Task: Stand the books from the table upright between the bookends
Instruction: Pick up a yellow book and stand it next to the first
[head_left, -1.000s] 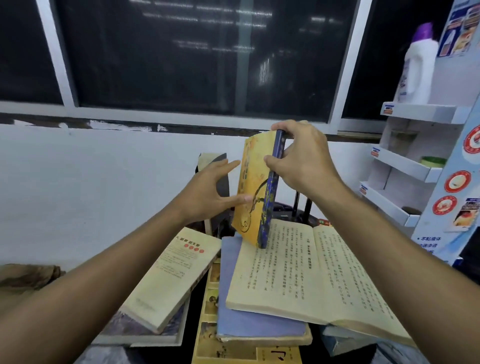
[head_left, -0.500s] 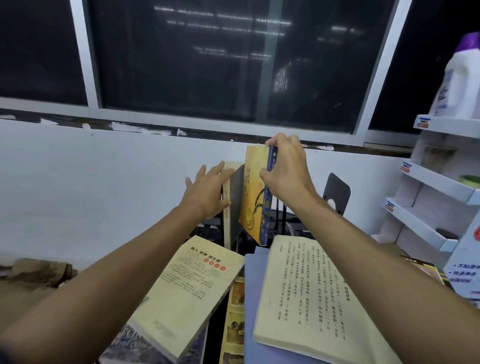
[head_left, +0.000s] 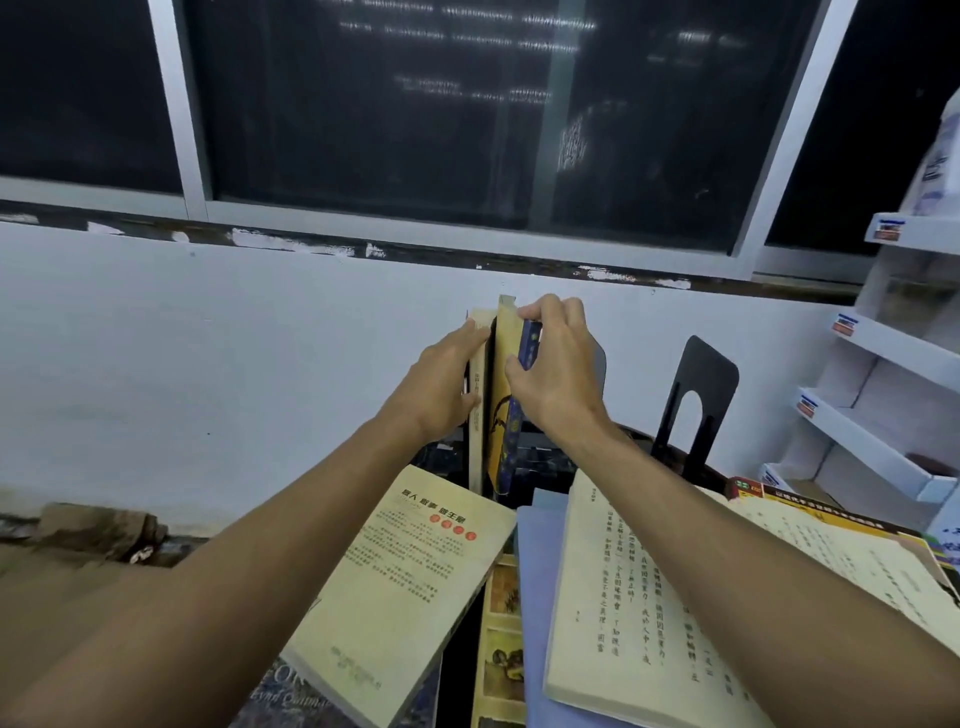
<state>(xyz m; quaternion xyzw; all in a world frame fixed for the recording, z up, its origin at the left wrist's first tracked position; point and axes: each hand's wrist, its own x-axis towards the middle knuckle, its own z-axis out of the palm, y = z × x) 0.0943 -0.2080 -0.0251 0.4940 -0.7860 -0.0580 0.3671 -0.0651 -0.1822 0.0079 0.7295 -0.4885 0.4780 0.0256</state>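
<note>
**Observer:** Where's the yellow book?

**Me:** Upright near the wall, tilted a little, cover beside the cream book that already stands. Foot hidden behind the flat paperback, so I can't tell if it's seated on the tabletop. Black bookend well apart to the right. The left support I can't make out.

**Observer:** Hands?

**Me:** Right hand pinches the top by the blue spine, thumb on the cover side, fingers curled over the edge. Left hand flat, fingers straight, pressed on the cream book's outer face, gripping nothing.

**Observer:** What could go wrong?

**Me:** My guess is a topple rightward. Nothing backs the yellow book on that side, and the bookend is too far off to catch it. If I let go of the top now, it likely slides down onto the open book. If I lift the left hand first, the cream one may lean out. The foot could also snag the paperback's corner and sit crooked.
</note>
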